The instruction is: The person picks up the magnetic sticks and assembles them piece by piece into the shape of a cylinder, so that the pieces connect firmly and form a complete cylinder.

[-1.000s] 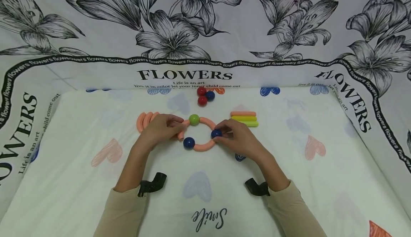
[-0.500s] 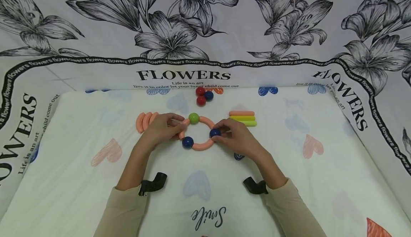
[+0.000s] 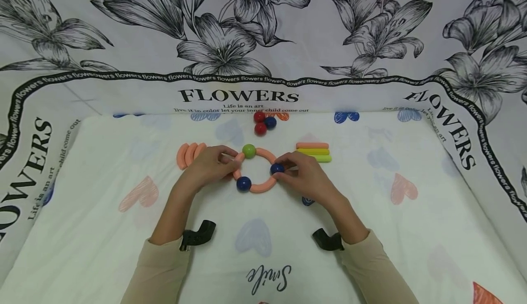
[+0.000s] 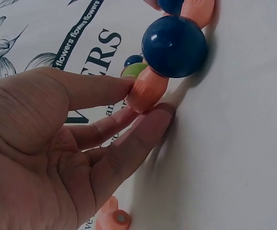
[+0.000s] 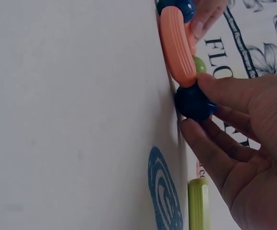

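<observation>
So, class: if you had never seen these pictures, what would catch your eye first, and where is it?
First, the ring of orange curved pieces joined by a green ball and two blue balls, in the middle of the white cloth. The left hand pinches its left side, and the right hand holds the right blue ball. Behind hangs a bold black-and-white flower-print backdrop.

Ring (image 3: pixel 255 170) mid-cloth; curved pieces (image 3: pixel 189 154) left, sticks (image 3: pixel 314 152) right, balls (image 3: pixel 263 122) behind.

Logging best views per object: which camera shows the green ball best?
The head view: the green ball sits whole at the ring's far side, between two curved pieces. The left wrist view shows only a sliver behind a fingertip; the right wrist view shows a small part behind a curved piece.
</observation>
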Action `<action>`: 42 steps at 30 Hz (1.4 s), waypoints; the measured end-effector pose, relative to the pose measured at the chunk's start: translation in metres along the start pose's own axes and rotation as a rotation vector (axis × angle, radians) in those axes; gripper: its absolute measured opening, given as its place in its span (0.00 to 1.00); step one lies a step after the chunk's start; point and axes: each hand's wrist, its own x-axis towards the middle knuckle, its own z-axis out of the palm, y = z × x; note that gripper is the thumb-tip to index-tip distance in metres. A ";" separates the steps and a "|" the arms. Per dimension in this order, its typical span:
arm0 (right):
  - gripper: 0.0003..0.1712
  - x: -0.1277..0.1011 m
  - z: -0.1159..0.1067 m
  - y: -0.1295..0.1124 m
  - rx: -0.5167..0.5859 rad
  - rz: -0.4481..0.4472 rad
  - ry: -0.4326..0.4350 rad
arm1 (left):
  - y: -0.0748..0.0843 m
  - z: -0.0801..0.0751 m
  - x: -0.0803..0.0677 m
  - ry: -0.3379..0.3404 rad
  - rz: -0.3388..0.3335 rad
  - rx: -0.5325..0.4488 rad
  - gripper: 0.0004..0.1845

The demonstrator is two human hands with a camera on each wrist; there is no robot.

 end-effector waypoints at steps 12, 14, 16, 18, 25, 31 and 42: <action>0.18 -0.002 -0.002 -0.003 -0.004 -0.003 -0.011 | 0.005 0.001 -0.001 0.025 0.007 0.042 0.23; 0.20 -0.001 -0.001 -0.004 -0.001 0.006 -0.008 | 0.005 0.001 0.000 0.033 0.009 0.051 0.23; 0.22 0.000 0.000 -0.004 0.006 0.015 -0.017 | 0.005 0.002 0.000 0.039 0.007 0.059 0.23; 0.24 0.001 0.001 -0.005 0.008 0.020 -0.032 | 0.006 0.002 0.000 0.046 0.003 0.070 0.23; 0.22 0.000 0.001 -0.007 0.025 0.007 -0.046 | 0.009 0.004 0.001 0.073 0.007 0.106 0.23; 0.23 -0.001 0.001 -0.007 0.043 0.026 -0.050 | 0.011 0.008 0.000 0.109 0.015 0.131 0.21; 0.23 -0.002 0.000 -0.008 0.000 0.047 -0.037 | 0.012 0.013 0.002 0.134 0.023 0.141 0.21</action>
